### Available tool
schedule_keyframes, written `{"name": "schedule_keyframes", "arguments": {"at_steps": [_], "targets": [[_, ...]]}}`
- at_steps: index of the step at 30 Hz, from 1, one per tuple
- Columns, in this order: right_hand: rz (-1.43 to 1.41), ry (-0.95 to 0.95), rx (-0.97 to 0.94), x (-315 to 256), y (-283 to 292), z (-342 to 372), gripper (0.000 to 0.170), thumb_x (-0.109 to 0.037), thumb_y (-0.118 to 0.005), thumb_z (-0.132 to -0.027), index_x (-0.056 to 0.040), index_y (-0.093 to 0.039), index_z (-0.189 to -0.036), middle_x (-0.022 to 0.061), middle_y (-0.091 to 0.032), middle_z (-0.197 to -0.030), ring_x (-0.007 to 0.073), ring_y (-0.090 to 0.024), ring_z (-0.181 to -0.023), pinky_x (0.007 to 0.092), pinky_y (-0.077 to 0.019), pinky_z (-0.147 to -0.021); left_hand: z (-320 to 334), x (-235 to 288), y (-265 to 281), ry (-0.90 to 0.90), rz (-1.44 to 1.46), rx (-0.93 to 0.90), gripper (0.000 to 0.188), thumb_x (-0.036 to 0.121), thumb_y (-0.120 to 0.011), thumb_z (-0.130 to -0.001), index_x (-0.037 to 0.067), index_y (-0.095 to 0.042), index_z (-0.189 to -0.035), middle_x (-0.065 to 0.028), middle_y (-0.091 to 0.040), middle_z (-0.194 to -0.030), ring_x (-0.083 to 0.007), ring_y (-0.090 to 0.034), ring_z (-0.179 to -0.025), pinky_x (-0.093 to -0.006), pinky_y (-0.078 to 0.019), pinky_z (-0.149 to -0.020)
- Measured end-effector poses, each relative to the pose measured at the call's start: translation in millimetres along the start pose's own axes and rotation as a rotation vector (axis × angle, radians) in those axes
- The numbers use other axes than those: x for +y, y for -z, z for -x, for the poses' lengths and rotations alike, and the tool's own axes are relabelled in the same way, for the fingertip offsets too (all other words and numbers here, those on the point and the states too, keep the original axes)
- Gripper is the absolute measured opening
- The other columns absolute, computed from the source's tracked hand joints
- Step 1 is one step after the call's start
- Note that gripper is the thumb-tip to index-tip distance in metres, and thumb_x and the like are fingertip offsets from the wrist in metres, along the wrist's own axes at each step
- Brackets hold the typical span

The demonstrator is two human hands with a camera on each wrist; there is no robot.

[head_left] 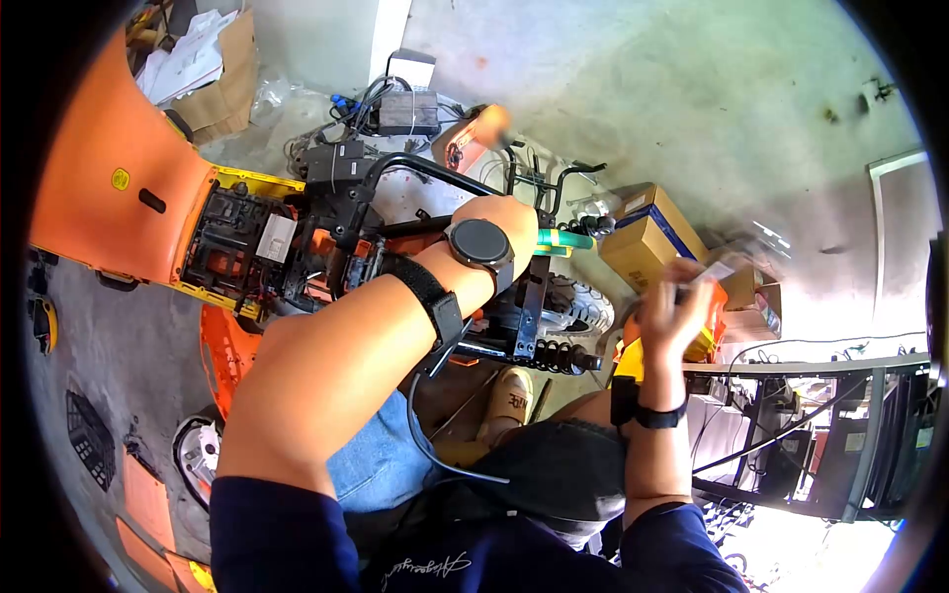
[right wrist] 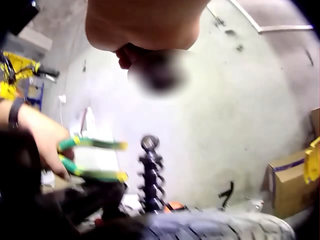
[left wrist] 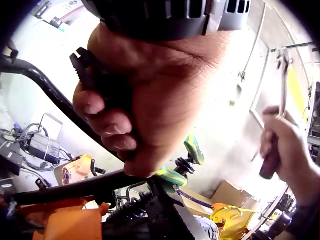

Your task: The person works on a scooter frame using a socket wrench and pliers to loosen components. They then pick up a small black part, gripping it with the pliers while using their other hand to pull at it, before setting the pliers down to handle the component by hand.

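Observation:
My left hand (head_left: 509, 222) grips pliers whose green-and-yellow handles (head_left: 563, 239) stick out toward the right. Dark toothed pliers jaws show past the curled fingers in the left wrist view. That hand is over the black tubular frame (head_left: 430, 166) of a partly stripped orange vehicle. Apart from it, at the right, my right hand (head_left: 672, 314) is raised and holds a hammer (left wrist: 283, 85) by its dark grip, with the metal shaft and head pointing up. In the head view the hammer is blurred. A black shock absorber (right wrist: 151, 175) stands near the pliers handles in the right wrist view.
A treaded tyre (head_left: 583, 301) sits below the frame. Cardboard boxes (head_left: 647, 242) stand against the wall, and a dark rack (head_left: 820, 435) is at the right. An orange body panel (head_left: 119, 158) fills the left. Cables and a grey box (head_left: 407, 114) lie behind the frame.

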State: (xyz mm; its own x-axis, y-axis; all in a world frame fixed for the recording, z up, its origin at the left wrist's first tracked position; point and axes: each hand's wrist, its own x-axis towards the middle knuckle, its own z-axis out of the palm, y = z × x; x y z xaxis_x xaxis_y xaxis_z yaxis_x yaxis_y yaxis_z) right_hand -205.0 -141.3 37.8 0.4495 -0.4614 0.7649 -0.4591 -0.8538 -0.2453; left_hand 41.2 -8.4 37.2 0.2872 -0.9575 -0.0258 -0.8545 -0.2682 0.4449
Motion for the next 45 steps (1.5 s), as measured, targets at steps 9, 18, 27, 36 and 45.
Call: {"name": "schedule_keyframes", "arguments": {"at_steps": [9, 18, 27, 36, 45], "targets": [[-0.259, -0.533, -0.195, -18.0, 12.5, -16.3, 0.009, -0.007, -0.064, -0.090, -0.0036, -0.063, -0.099, 0.0048, -0.057, -0.069, 0.0133, -0.055, -0.057, 0.0284, -0.0454, -0.056, -8.2, 11.8, -6.0, 0.004, 0.017, -0.087, 0.023, 0.013, -0.056, -0.088, 0.000, -0.075, -0.095, -0.0218, -0.072, -0.094, -0.0374, -0.072, -0.088, -0.0454, -0.0573, -0.078], [0.065, -0.273, -0.594, -23.4, -8.9, 16.3, 0.016, -0.011, -0.064, -0.085, -0.0008, -0.063, -0.097, 0.0210, -0.067, -0.079, 0.0409, -0.066, -0.069, 0.0435, -0.0529, -0.070, -4.6, 5.4, -8.9, -0.020, -0.035, -0.071, 0.022, 0.015, -0.059, -0.088, 0.003, -0.075, -0.097, -0.0197, -0.073, -0.093, -0.0359, -0.072, -0.088, -0.0440, -0.0580, -0.079], [-0.531, -0.519, -0.130, -46.5, 27.7, -31.9, 0.005, -0.004, -0.060, -0.094, -0.0060, -0.061, -0.099, -0.0021, -0.053, -0.068, 0.0053, -0.047, -0.049, 0.0211, -0.0376, -0.047, -4.9, 2.2, -14.6, 0.005, 0.055, -0.021, 0.018, 0.006, -0.060, -0.082, -0.003, -0.072, -0.091, -0.0249, -0.071, -0.089, -0.0417, -0.070, -0.084, -0.0490, -0.0563, -0.074], [-0.206, -0.514, -0.682, -26.0, -15.4, 11.5, 0.014, -0.010, -0.064, -0.086, -0.0005, -0.065, -0.096, 0.0137, -0.068, -0.077, 0.0190, -0.065, -0.069, 0.0328, -0.0517, -0.067, -2.7, 4.2, -20.1, -0.018, 0.007, 0.019, 0.016, 0.009, -0.066, -0.079, -0.002, -0.073, -0.087, -0.0237, -0.070, -0.084, -0.0407, -0.070, -0.079, -0.0489, -0.0565, -0.071], [-0.687, -0.538, -0.079, -47.7, 37.0, -27.7, 0.008, 0.000, -0.057, -0.095, -0.0054, -0.056, -0.101, -0.0006, -0.052, -0.069, 0.0059, -0.046, -0.047, 0.0212, -0.0359, -0.043, -4.9, 2.0, -21.3, 0.009, 0.043, 0.020, 0.015, 0.007, -0.063, -0.079, -0.002, -0.073, -0.086, -0.0234, -0.070, -0.081, -0.0418, -0.069, -0.078, -0.0488, -0.0562, -0.070]]}}
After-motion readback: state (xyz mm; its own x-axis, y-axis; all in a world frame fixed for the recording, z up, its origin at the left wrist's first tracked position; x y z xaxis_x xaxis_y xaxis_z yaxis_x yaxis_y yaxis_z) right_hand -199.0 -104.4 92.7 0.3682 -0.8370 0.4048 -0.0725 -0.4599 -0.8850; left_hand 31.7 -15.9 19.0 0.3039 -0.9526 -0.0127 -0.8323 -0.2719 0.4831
